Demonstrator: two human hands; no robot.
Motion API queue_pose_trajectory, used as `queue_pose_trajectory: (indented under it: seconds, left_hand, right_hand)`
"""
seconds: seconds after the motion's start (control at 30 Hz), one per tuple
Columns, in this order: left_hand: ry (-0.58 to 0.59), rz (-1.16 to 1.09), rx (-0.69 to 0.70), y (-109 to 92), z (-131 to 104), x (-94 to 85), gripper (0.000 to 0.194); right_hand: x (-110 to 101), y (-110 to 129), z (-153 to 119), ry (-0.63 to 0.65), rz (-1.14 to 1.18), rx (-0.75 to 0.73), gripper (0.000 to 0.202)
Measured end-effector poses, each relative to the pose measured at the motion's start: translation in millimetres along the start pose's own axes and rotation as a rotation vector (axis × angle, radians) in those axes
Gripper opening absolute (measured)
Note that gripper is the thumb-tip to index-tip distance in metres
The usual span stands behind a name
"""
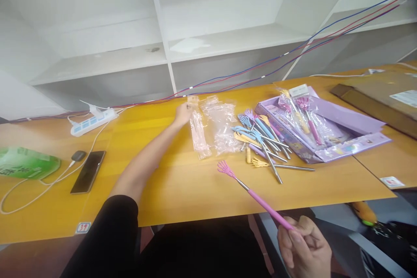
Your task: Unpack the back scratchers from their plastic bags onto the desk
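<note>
My right hand (pixel 304 243) grips the end of a pink back scratcher (pixel 263 204), whose claw points up and to the left over the table's front part. My left arm stretches forward, and my left hand (pixel 183 114) is closed at the top edge of a clear plastic bag (pixel 199 134) lying flat. Beside that bag lies a stack of more clear plastic bags (pixel 221 124). To their right is a loose heap of back scratchers (pixel 260 128) in blue, purple, orange and pink with metal rods. One orange back scratcher (pixel 286 166) lies nearest to me.
A purple display box (pixel 342 115) holds bagged back scratchers, with a brown cardboard box (pixel 378 100) behind it. On the left are a power strip (pixel 94 122), a phone (pixel 87 172), white cables and a green package (pixel 29 163). Shelving and wires run along the back.
</note>
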State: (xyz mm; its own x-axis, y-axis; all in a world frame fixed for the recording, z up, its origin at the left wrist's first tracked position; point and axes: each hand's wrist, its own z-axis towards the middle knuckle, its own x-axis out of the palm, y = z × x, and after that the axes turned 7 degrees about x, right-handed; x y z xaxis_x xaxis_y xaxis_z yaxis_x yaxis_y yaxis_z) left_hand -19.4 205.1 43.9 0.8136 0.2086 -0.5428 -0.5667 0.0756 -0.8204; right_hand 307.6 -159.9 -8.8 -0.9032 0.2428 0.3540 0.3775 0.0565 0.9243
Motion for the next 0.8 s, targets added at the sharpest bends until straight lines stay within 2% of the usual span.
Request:
queue_pose_trajectory:
  seconds: [0.07, 0.13, 0.2, 0.33, 0.4, 0.47, 0.63, 0.73, 0.8]
  left_hand:
    - [0.02, 0.105, 0.025, -1.2, -9.6, 2.4, 0.016]
    - [0.022, 0.189, 0.051, -2.0, -25.9, 1.0, 0.035]
    - [0.049, 0.339, 0.14, -2.9, -45.5, -3.3, 0.049]
    - [0.279, 0.66, 0.473, -2.9, -84.6, -13.5, 0.058]
    - [0.376, 0.67, 0.54, 0.7, -103.7, -14.6, 0.059]
    - [0.407, 0.662, 0.534, 7.6, -123.2, -9.9, 0.061]
    - [0.355, 0.716, 0.426, 28.1, -161.1, 18.6, 0.075]
    - [0.381, 0.698, 0.445, 30.5, -162.9, 26.2, 0.076]
    - [0.399, 0.643, 0.464, 26.4, -157.8, 22.1, 0.073]
  right_hand:
    - [-7.6, -1.8, 1.7, 0.012, 0.016, -0.019, 0.034]
    - [-10.3, -2.2, 3.9, 0.015, 0.038, -0.012, 0.033]
    - [-8.6, -2.2, 7.4, 0.016, 0.061, -0.012, 0.032]
    - [3.2, -0.8, 17.8, 0.054, 0.093, -0.029, 0.032]
    - [11.4, 0.9, 22.5, 0.088, 0.105, -0.009, 0.033]
    - [20.6, 2.4, 25.6, 0.117, 0.125, 0.007, 0.036]
    - [41.1, 0.1, 27.4, 0.165, 0.146, 0.024, 0.036]
    - [45.8, -2.9, 26.9, 0.174, 0.126, 0.034, 0.035]
    - [45.8, -3.5, 26.6, 0.171, 0.123, 0.036, 0.035]
